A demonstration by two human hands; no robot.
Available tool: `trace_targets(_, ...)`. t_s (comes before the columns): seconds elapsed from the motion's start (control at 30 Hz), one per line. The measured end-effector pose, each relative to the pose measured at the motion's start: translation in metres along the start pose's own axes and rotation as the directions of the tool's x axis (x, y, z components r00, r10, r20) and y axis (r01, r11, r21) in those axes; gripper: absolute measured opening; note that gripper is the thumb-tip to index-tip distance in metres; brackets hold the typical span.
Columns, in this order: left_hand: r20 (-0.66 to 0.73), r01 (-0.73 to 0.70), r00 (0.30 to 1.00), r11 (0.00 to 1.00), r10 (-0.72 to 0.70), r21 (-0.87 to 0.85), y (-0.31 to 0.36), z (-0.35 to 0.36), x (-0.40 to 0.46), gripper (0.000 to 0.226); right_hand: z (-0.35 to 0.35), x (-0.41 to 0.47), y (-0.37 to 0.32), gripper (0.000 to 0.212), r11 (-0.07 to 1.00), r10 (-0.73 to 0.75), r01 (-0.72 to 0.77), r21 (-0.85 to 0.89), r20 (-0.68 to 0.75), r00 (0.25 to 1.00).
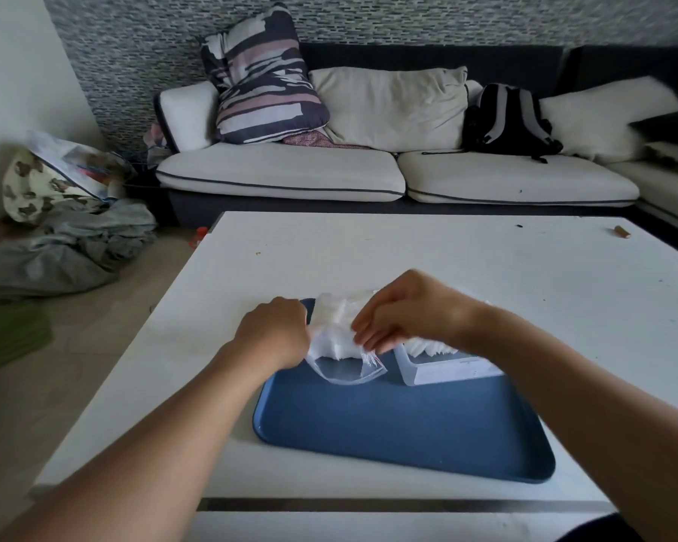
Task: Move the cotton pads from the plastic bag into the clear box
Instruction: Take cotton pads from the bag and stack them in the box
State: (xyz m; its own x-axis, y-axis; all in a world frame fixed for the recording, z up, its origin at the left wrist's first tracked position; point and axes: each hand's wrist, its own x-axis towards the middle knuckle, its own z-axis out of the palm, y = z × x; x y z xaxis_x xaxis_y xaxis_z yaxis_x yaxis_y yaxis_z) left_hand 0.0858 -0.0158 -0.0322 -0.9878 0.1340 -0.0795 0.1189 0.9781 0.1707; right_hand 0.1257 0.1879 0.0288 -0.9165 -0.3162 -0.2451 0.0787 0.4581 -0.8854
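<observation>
Plastic bag held over blue tray; clear box partly filled.

The left hand [275, 332] grips the left edge of the plastic bag [343, 346], fingers curled around it. The right hand [402, 311] pinches the bag's right side near the zip seal, fingers bent onto the film. The bag is raised above the far left part of the blue tray [404, 428]; white cotton pads [335, 326] fill its upper portion, and its near, lower portion is clear film only. The clear box [447, 369] stands on the tray just right of the bag, partly behind the right wrist, with white pads visible inside. The tray rests on the white table [368, 252].
</observation>
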Motion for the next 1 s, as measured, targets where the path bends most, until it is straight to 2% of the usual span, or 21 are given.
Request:
trace_targets(0.03, -0.018, -0.007, 1.0, 0.997, 0.005, -0.073, 0.002, -0.001, 0.002, 0.024, 0.015, -0.001, 0.001, 0.023, 0.991, -0.022, 0.032, -0.13, 0.077, 0.997)
trace_targets(0.07, -0.044, -0.026, 0.999, 0.991, 0.021, -0.129, 0.004, -0.003, 0.002, 0.023, 0.028, 0.001, 0.004, 0.024, 0.938, -0.052, 0.088, -0.334, 0.115, 0.992)
trace_targets(0.13, -0.08, -0.091, 0.994, 0.984, 0.079, -0.152, 0.009, -0.007, 0.0, 0.02, 0.044, 0.015, 0.017, 0.029, 0.73, -0.129, 0.165, -0.663, 0.103, 0.986)
trace_targets(0.17, -0.084, -0.111, 0.992, 0.981, 0.099, -0.16, 0.01, -0.007, -0.001, 0.02, 0.047, 0.023, 0.024, 0.034, 0.666, -0.134, 0.147, -0.732, 0.076, 0.988)
trace_targets(0.2, -0.076, -0.121, 0.991, 0.975, 0.109, -0.187, 0.011, -0.007, -0.003, 0.02, 0.048, 0.029, 0.03, 0.04, 0.644, -0.136, 0.125, -0.755, 0.049, 0.99)
trace_targets(0.27, -0.044, -0.124, 0.992, 0.961, 0.117, -0.246, 0.012, -0.006, -0.005, 0.025, 0.046, 0.039, 0.033, 0.045, 0.676, -0.145, 0.079, -0.733, -0.027, 0.989)
trace_targets(0.37, -0.002, -0.115, 0.993, 0.946, 0.12, -0.303, 0.011, -0.007, -0.004, 0.024, 0.046, 0.05, 0.032, 0.035, 0.741, -0.19, 0.041, -0.67, -0.152, 0.97)
trace_targets(0.57, 0.094, -0.039, 0.991, 0.875, 0.097, -0.483, 0.007, -0.006, 0.0, 0.017, 0.052, 0.06, 0.04, 0.026, 0.671, -0.286, 0.051, -0.739, -0.194, 0.938)
trace_targets(0.67, 0.081, -0.026, 0.993, 0.851, 0.081, -0.524, 0.007, -0.006, 0.002, 0.02, 0.052, 0.063, 0.038, 0.021, 0.625, -0.322, 0.01, -0.781, -0.246, 0.914)
trace_targets(0.8, 0.021, -0.028, 0.999, 0.835, 0.048, -0.549, 0.01, -0.007, 0.0, 0.025, 0.051, 0.067, 0.041, 0.025, 0.722, -0.348, 0.068, -0.689, -0.276, 0.896)
trace_targets(1.0, -0.009, -0.024, 1.0, 0.809, 0.023, -0.587, 0.016, -0.009, -0.004, 0.024, 0.047, 0.083, 0.046, 0.022, 0.69, -0.293, 0.007, -0.724, -0.27, 0.917)
